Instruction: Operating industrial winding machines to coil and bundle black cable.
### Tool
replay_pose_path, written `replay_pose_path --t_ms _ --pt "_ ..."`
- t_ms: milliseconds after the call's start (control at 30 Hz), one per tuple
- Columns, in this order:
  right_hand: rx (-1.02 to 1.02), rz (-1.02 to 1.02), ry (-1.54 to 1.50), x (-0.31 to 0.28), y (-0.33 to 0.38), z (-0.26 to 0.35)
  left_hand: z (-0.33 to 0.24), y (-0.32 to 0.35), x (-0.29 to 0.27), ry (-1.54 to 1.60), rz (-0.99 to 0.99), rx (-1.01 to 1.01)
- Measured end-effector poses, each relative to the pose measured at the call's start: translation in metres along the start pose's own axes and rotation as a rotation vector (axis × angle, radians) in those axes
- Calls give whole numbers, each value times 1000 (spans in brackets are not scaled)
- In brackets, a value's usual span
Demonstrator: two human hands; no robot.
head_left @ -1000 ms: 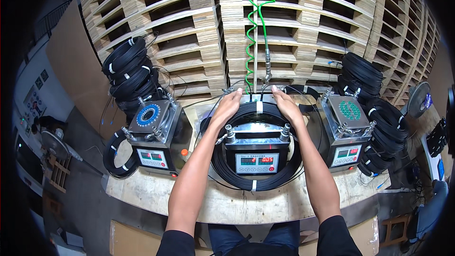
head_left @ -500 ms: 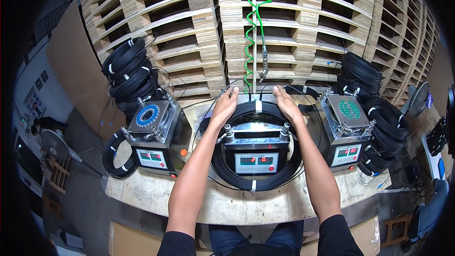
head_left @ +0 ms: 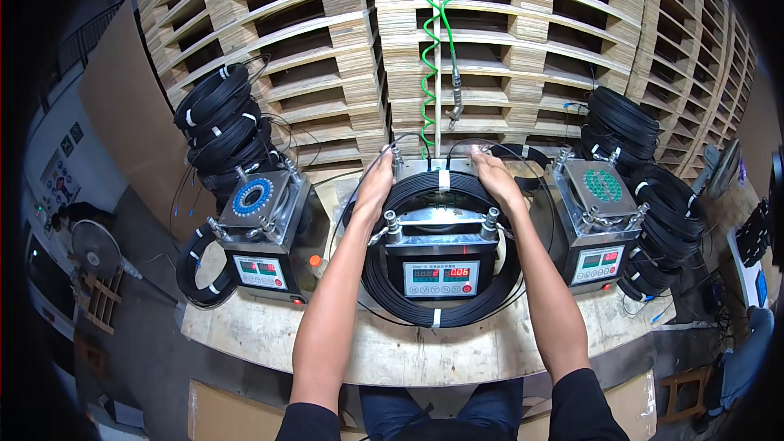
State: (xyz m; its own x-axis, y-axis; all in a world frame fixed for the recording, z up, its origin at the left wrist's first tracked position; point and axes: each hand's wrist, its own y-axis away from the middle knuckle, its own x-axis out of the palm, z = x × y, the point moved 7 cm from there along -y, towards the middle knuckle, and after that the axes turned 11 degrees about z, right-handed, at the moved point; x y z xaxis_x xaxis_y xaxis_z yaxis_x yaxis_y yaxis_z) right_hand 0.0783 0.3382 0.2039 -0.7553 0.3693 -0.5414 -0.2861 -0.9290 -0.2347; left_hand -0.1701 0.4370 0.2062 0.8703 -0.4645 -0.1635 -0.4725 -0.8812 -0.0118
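Pallet stack (head_left: pixel 506 49) is sitting behind the middle winding machine (head_left: pixel 439 257) on the surface (head_left: pixel 269 335). The black cable coil (head_left: pixel 441 196) is lying flat around that machine, ringing it. Left hand (head_left: pixel 374 184) and right hand (head_left: pixel 492 180) are pressing open-palmed on the coil's far edge, one each side, equally near, not gripping.

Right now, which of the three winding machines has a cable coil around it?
The middle machine: a black cable coil rings it, both hands on the coil's far edge. The side machines are bare.
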Motion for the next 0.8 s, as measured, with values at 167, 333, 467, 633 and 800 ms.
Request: replay_pose_path --t_ms 167,333,467,633,800 --pt "93 171 -239 11 7 17 -8 4 2 -221 127 53" --pt "50 27 -190 3 -11 -19 -20 5 25 -306 292 31" --pt "192 150 -120 10 0 -6 -10 2 13 -345 229 30" --pt "153 166 -98 7 1 -5 -2 1 9 -342 105 -20" --pt "134 172 -276 9 7 7 12 -8 -10 -157 -35 84"
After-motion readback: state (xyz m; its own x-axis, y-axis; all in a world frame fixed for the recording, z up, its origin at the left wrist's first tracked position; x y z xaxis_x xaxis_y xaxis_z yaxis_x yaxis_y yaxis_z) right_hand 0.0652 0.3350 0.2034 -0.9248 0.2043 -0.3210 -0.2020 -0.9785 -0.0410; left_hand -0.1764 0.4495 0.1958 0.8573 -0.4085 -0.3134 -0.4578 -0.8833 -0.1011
